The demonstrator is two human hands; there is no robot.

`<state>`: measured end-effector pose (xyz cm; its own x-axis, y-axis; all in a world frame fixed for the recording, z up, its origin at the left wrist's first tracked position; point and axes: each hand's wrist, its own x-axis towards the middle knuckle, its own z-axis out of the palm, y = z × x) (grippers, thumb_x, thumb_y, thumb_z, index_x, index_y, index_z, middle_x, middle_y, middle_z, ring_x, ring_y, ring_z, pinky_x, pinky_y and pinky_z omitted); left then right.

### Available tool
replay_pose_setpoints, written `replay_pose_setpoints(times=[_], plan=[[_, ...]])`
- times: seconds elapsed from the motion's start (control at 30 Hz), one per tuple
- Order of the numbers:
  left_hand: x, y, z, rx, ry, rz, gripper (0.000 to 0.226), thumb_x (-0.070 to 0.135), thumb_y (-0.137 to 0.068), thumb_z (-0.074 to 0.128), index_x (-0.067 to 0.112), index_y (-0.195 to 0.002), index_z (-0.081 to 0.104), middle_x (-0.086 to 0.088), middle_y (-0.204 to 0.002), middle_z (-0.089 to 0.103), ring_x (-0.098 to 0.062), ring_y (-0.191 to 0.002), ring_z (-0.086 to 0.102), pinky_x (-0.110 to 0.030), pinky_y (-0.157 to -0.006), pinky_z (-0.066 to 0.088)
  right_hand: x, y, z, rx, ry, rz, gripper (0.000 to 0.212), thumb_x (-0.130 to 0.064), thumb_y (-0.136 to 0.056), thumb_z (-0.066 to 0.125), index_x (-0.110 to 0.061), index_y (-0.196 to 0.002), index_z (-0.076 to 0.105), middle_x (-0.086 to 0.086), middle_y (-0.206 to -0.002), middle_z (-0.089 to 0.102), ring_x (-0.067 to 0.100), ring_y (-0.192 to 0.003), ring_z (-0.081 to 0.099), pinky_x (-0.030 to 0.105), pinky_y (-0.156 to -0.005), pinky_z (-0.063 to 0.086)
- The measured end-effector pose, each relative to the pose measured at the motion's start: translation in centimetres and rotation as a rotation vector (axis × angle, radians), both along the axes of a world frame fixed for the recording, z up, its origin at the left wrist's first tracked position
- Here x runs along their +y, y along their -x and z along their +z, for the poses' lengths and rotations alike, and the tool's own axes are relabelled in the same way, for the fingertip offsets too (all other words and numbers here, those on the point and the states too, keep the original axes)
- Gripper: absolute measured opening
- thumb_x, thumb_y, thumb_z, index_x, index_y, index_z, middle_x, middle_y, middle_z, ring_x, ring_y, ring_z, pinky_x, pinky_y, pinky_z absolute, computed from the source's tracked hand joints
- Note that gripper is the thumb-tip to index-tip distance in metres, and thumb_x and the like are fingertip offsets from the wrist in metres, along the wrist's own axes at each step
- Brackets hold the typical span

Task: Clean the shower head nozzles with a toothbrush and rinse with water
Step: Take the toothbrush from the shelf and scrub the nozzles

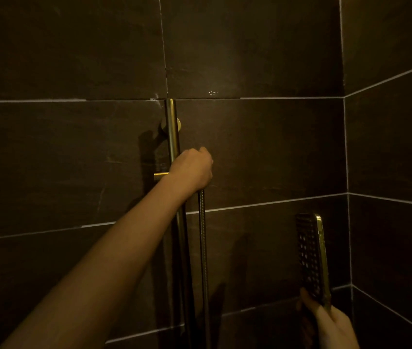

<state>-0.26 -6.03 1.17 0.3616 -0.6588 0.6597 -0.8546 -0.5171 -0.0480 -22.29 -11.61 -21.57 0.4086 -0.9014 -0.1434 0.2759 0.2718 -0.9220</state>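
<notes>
The right hand [332, 323] is clamped on the rectangular, brass-edged shower head [312, 258], held upright low on the right, its dark nozzle face turned left. It is well apart from the vertical brass rail [172, 137]. The left hand [191, 170] curls at the rail's slider, where the ribbed metal hose [202, 248] runs out beneath it. I cannot tell which of the 2 it grips. The head seems to be off its holder. No toothbrush or running water shows against the dark tiled wall [275, 152], so scrubbing and rinsing probably remain.
</notes>
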Motion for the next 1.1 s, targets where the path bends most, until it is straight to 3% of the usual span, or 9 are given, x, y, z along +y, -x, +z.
replay_pose_setpoints(times=[0.17, 0.37, 0.53, 0.6, 0.67, 0.77, 0.9, 1.0, 1.1], plan=[[-0.3, 1.4, -0.4, 0.013, 0.031, 0.1, 0.032, 0.025, -0.097, 0.05, 0.005, -0.121, 0.059, -0.019, -0.121, 0.06, -0.035, -0.112, 0.059, -0.043, -0.088, 0.05, -0.1, 1.1, -0.7, -0.017, 0.051, -0.015, 0.02, -0.011, -0.092, 0.065, 0.005, -0.105, 0.066, 0.019, -0.092, 0.062, 0.028, -0.083, 0.054, 0.042, -0.079, 0.04], [-0.3, 1.6, -0.6, 0.0, 0.008, 0.123, 0.026, 0.025, -0.098, 0.049, 0.007, -0.112, 0.063, -0.017, -0.109, 0.063, -0.032, -0.101, 0.063, -0.042, -0.082, 0.053, -0.5, 2.4, -0.6, 0.016, 0.014, -0.038, 0.015, -0.012, -0.091, 0.066, 0.0, -0.082, 0.064, 0.02, -0.094, 0.062, 0.031, -0.089, 0.054, 0.048, -0.095, 0.037], [-0.1, 1.0, -1.6, -0.056, -0.023, 0.099, 0.04, 0.034, -0.103, 0.037, 0.006, -0.112, 0.063, -0.017, -0.106, 0.065, -0.032, -0.102, 0.061, -0.042, -0.082, 0.048, -0.6, 2.9, -1.8, 0.04, 0.01, -0.017, 0.03, -0.026, -0.084, 0.072, 0.003, -0.089, 0.068, 0.017, -0.076, 0.059, 0.03, -0.07, 0.053, 0.04, -0.066, 0.042], [-0.1, 0.7, -2.4, -0.115, -0.064, 0.111, 0.045, 0.035, -0.101, 0.037, 0.001, -0.124, 0.056, -0.021, -0.121, 0.061, -0.036, -0.114, 0.055, -0.045, -0.092, 0.046, -0.4, 3.6, -2.2, 0.062, 0.061, 0.037, 0.039, -0.035, -0.082, 0.07, 0.003, -0.092, 0.068, 0.013, -0.067, 0.056, 0.028, -0.063, 0.053, 0.036, -0.058, 0.04], [-0.1, 0.7, -3.8, -0.22, -0.067, 0.09, 0.059, 0.035, -0.097, 0.042, -0.003, -0.142, 0.04, -0.026, -0.146, 0.043, -0.041, -0.135, 0.039, -0.048, -0.111, 0.037, 0.0, 4.6, -2.2, 0.064, 0.097, 0.089, 0.041, -0.04, -0.085, 0.065, 0.001, -0.092, 0.067, 0.008, -0.058, 0.052, 0.024, -0.052, 0.05, 0.032, -0.052, 0.038], [0.4, 3.7, -8.2, -0.199, -0.06, -0.157, 0.066, 0.04, -0.096, 0.047, 0.008, -0.151, 0.032, -0.017, -0.16, 0.026, -0.033, -0.149, 0.02, -0.045, -0.122, 0.021, 0.5, 6.9, -2.4, 0.07, 0.179, 0.126, 0.047, -0.048, -0.081, 0.06, -0.004, -0.094, 0.069, 0.006, -0.062, 0.056, 0.02, -0.055, 0.053, 0.032, -0.054, 0.041], [1.0, 9.7, -16.2, 0.325, -0.139, -0.543, 0.048, 0.049, -0.09, 0.058, 0.027, -0.133, 0.057, 0.003, -0.134, 0.061, -0.012, -0.123, 0.056, -0.03, -0.104, 0.046, 1.0, 10.4, -2.4, 0.102, 0.318, 0.096, 0.046, -0.049, -0.08, 0.057, -0.008, -0.095, 0.074, 0.005, -0.078, 0.071, 0.018, -0.07, 0.068, 0.033, -0.072, 0.05], [1.6, 14.9, -21.9, 0.718, -0.211, -0.74, 0.031, 0.047, -0.089, 0.063, 0.033, -0.116, 0.068, 0.014, -0.107, 0.073, 0.004, -0.096, 0.066, -0.021, -0.087, 0.052, 1.5, 13.4, -2.2, 0.139, 0.414, 0.062, 0.045, -0.049, -0.089, 0.051, -0.013, -0.096, 0.077, 0.004, -0.096, 0.077, 0.015, -0.09, 0.073, 0.031, -0.082, 0.05], [2.3, 20.8, -26.0, 1.297, -0.315, -0.953, 0.028, 0.041, -0.091, 0.062, 0.02, -0.104, 0.075, 0.001, -0.099, 0.077, -0.011, -0.093, 0.073, -0.028, -0.083, 0.054, 2.0, 16.5, -2.4, 0.218, 0.492, 0.018, 0.049, -0.049, -0.097, 0.044, -0.012, -0.098, 0.077, 0.001, -0.102, 0.076, 0.012, -0.099, 0.071, 0.034, -0.09, 0.047]])
